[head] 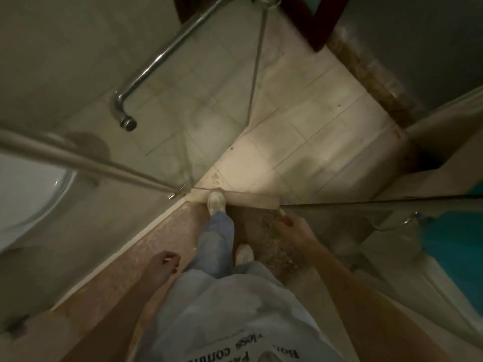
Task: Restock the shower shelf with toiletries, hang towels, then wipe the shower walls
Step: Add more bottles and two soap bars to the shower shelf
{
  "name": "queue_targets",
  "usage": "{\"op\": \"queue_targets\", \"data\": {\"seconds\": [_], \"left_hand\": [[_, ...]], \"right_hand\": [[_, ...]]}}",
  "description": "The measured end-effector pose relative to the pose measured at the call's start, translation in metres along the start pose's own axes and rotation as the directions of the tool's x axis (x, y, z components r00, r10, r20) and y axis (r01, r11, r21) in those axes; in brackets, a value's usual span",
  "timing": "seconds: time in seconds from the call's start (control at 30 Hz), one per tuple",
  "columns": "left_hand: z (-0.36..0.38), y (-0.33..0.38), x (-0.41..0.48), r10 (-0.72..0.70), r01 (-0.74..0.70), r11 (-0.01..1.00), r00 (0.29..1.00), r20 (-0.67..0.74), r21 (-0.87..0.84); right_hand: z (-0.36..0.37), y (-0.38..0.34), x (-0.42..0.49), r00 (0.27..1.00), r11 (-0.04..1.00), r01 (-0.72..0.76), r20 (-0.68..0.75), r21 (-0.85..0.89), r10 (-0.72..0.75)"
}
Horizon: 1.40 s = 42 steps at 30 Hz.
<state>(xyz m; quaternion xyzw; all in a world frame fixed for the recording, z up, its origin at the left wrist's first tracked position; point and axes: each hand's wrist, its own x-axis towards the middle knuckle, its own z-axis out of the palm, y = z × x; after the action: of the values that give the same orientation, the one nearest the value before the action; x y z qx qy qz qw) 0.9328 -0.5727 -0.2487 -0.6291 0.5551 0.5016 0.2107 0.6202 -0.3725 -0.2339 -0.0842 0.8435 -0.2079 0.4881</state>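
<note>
Shower glass wall stands front-left; toiletries and towels are out of sight. Left hand and right hand hang loosely curled, empty. Seemingly between steps; next, fetching supplies.

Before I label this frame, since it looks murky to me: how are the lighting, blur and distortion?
Head view: dim overall, brightest on the pale beige floor tiles; head view, wide-angle distortion fans the walls and chrome metal rail outward; head view, left hand and right hand are soft, nothing crisp; the clear glass shower panel shows hazy reflections.
</note>
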Motion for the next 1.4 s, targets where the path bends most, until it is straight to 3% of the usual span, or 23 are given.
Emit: {"op": "queue_targets", "data": {"seconds": [0.27,0.47,0.77,1.0,1.23,1.4], "left_hand": [[-0.046,0.152,0.073,-0.053,0.045,0.997,0.992,0.118,0.07],[-0.05,0.304,0.107,0.197,-0.238,0.949,0.959,0.204,0.205],[0.0,0.488,0.129,0.352,-0.492,0.775,0.858,0.375,0.397],[0.054,0.58,0.156,0.284,-0.5,0.664,0.857,0.431,0.556],[0.112,0.667,0.151,0.271,-0.541,0.546,0.836,0.477,0.639],[0.177,0.725,0.151,0.23,-0.571,0.358,0.821,0.523,0.739]], "right_hand": [[-0.045,-0.078,0.062,0.981,0.958,-0.127,-0.111,0.258,0.16],[-0.058,-0.09,0.078,0.959,0.919,-0.21,-0.112,0.334,0.26],[-0.097,-0.071,0.109,0.884,0.758,-0.382,-0.03,0.528,0.467],[-0.194,-0.066,0.188,0.873,0.682,-0.297,-0.1,0.668,0.477],[-0.327,-0.074,0.213,0.854,0.615,-0.064,-0.276,0.786,0.442],[-0.381,-0.055,0.208,0.776,0.513,0.021,-0.338,0.858,0.533]]}}
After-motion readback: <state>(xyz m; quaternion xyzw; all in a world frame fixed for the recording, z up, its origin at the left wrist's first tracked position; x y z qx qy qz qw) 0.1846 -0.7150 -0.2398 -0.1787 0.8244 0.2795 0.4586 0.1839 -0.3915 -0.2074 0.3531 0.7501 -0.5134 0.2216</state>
